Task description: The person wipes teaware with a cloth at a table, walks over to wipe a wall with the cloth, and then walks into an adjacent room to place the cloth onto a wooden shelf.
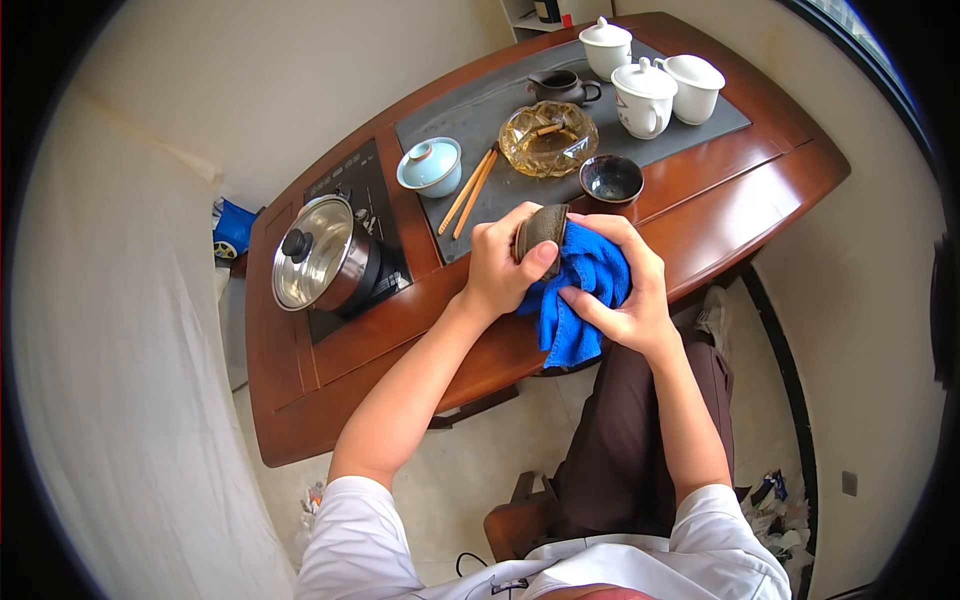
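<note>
Surface (720,235): glossy red-brown wood with rounded corners; directions below are taken from the brown cup.
Slab (480,115): flat and dark gray, set into the surface, from 10 to 2 o'clock.
Cooktop (350,180): black panel toward 9 o'clock.
Pot (345,272): metal, with a black-knobbed lid, on the cooktop at 9 o'clock.
Left hand (502,262): pinches the brown cup, thumb on its near side, fingers curled.
Right hand (628,290): grips the cloth, thumb in its folds, fingers over the top by the cup.
Blue cloth (585,300): bunched against the cup, its loose end hanging toward 5 o'clock.
Ashtray (515,150): amber glass, at 12 o'clock, a short brown stick (548,129) on it.
White lidded cups (640,98): three, grouped on the slab toward 1 o'clock.
Light blue lidded bowl (430,170): on the slab at 10 o'clock.
Dark bowl (611,181): between 1 and 2 o'clock, near the right hand.
Dark pitcher (560,88): beyond the ashtray at 12 o'clock.
Brown cup (538,238): tilted, held between the hands above the surface.
Wooden sticks (468,193): a slim pair at 10 o'clock, beside the light blue bowl.
</note>
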The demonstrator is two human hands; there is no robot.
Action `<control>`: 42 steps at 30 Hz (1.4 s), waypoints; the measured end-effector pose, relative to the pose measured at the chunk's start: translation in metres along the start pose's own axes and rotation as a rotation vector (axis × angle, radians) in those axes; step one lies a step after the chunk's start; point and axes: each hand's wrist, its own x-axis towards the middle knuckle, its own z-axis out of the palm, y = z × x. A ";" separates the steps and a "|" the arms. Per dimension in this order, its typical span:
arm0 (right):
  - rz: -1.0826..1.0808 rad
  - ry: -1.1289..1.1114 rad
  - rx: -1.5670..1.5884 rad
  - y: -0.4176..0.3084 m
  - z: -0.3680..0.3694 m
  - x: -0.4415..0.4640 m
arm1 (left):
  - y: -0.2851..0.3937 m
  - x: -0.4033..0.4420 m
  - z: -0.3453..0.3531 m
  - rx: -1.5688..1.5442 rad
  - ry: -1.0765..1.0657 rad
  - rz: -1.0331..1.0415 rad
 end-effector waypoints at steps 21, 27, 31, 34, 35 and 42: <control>0.160 0.169 0.201 -0.001 -0.002 -0.008 | 0.008 0.002 0.004 0.098 -0.014 0.109; -0.073 0.325 0.073 0.009 0.015 -0.013 | 0.001 0.000 0.003 -0.225 -0.161 -0.185; -0.101 0.454 -0.048 0.011 0.020 -0.017 | 0.001 -0.001 0.007 -0.423 -0.204 -0.307; -0.054 0.532 -0.124 0.012 0.022 -0.020 | 0.002 0.000 0.010 -0.504 -0.182 -0.336; -0.029 0.555 -0.148 0.012 0.023 -0.020 | 0.002 -0.001 0.011 -0.549 -0.149 -0.373; 0.192 0.416 -0.007 0.001 0.014 -0.009 | 0.018 0.010 0.009 -0.784 0.070 -0.536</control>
